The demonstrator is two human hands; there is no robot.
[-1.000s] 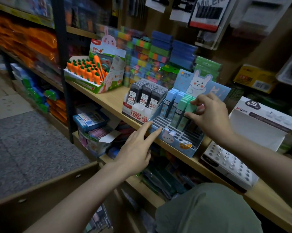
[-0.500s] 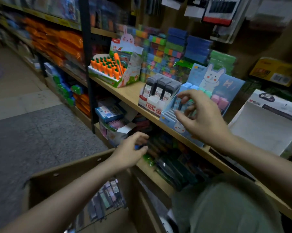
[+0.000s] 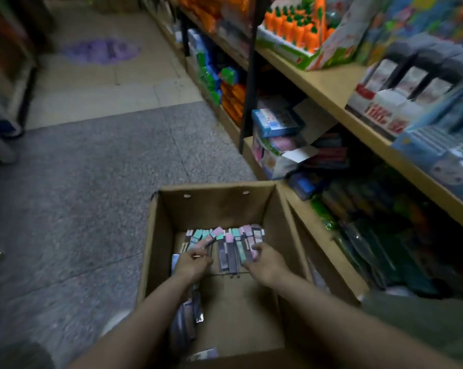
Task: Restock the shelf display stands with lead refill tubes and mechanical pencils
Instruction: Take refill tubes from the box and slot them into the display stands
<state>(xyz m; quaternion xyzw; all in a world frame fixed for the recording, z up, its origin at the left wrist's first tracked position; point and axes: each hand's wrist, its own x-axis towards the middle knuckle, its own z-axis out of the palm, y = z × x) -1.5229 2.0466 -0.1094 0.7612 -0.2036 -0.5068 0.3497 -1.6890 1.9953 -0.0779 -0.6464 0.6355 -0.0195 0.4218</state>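
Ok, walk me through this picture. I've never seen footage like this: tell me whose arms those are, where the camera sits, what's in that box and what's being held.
There is no machine here. The camera is worn on a person's head and looks forward and down, so the two bare arms coming in from the bottom are that person's own.

Both hands reach into an open cardboard box standing on the grey floor beside the shop shelves. On the box's bottom lie pastel lead refill tubes in pink, mint and purple.

The left hand and the right hand have fingers curled onto those tubes, apparently gathering some; the picture is too blurred to tell how many.

Up on the right, on the wooden shelf, stand an orange carrot display and the blue display stand to be restocked.
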